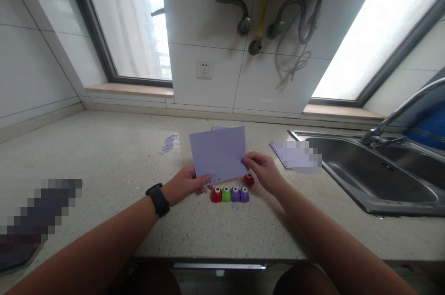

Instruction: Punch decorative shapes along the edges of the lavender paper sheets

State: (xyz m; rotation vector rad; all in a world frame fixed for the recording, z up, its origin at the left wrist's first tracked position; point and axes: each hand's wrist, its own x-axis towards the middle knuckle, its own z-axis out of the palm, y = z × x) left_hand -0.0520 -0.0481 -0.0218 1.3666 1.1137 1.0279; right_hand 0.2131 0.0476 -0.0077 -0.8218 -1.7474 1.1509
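Note:
A sheet of lilac paper [219, 153] is held up between my two hands, tilted toward me, with a few small punched holes along its lower edge. My left hand [187, 179] grips its lower left corner, thumb on the front. On the right edge, my right hand [262, 167] pinches the sheet between thumb and fingers. Just below the paper stand several small craft punches in a row: a red one [216, 194], a green one [226, 194] and purple ones [239, 194]. Another red punch [249, 179] sits apart, beneath my right hand.
Lilac paper bits [169, 143] lie in a pile at the left. More lilac paper [295, 154], partly blurred out, rests beside the steel sink [361, 170] with its faucet [385, 123]. The counter's front edge [222, 258] runs close to me.

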